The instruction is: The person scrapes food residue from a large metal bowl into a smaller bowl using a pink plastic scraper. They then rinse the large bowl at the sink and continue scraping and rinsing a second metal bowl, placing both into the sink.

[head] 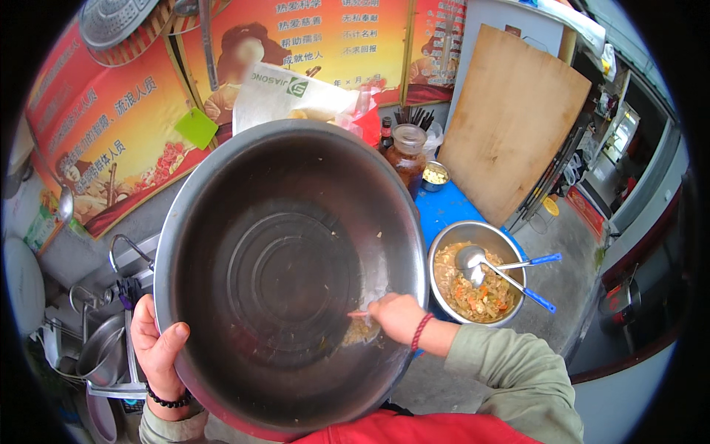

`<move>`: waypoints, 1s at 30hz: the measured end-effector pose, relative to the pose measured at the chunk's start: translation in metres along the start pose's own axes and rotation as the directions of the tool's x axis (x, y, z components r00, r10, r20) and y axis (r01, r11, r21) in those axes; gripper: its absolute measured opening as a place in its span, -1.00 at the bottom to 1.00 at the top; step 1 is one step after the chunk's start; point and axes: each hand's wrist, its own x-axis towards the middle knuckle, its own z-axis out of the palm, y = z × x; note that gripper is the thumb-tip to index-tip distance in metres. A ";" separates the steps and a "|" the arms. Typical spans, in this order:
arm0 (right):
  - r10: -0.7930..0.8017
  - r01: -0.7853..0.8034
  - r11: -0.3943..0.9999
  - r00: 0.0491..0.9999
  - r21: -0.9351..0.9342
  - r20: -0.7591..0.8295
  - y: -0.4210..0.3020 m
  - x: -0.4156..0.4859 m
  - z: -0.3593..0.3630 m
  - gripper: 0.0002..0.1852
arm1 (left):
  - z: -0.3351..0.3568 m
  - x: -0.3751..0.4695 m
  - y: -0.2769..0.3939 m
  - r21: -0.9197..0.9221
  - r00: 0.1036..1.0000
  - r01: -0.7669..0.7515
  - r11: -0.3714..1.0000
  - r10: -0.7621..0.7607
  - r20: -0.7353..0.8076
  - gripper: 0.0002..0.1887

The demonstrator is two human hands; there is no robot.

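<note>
A large dark metal basin (294, 266) is tilted up in front of my body, its inside facing me. My left hand (158, 347) grips the left part of its rim, thumb on the inner side. Inside the basin at the lower right is my right hand (396, 316), closed on a small reddish object (358, 314) whose kind I cannot tell. Wet food residue (360, 332) lies on the wall just below that hand, and small scraps stick elsewhere. To the right, a steel bowl (434, 277) holds cooked food with carrot pieces (483, 291) and two blue-handled ladles (502, 273).
A blue table (463, 208) bears a glass jar (407, 152), a dark bottle (386, 132) and a small metal bowl (436, 176). A wooden board (516, 122) leans behind. Sink faucet (130, 250) and metal pots (102, 355) are at left; utensils hang above.
</note>
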 end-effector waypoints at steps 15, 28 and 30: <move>0.323 -0.282 0.856 0.946 0.433 -0.020 -0.033 -0.004 0.003 -0.82 | 0.003 -0.005 0.001 -0.034 0.999 0.015 0.999 -0.016 -0.030 -0.68; 0.498 -0.060 0.262 0.863 0.963 -0.081 -0.095 0.010 0.057 -0.87 | 0.007 0.001 -0.003 -0.080 0.999 0.006 0.997 -0.010 -0.042 -0.73; 0.575 -0.173 0.331 0.816 0.928 -0.053 -0.063 -0.006 0.063 -0.84 | 0.005 0.000 -0.004 -0.063 0.999 0.005 0.998 -0.008 -0.054 -0.74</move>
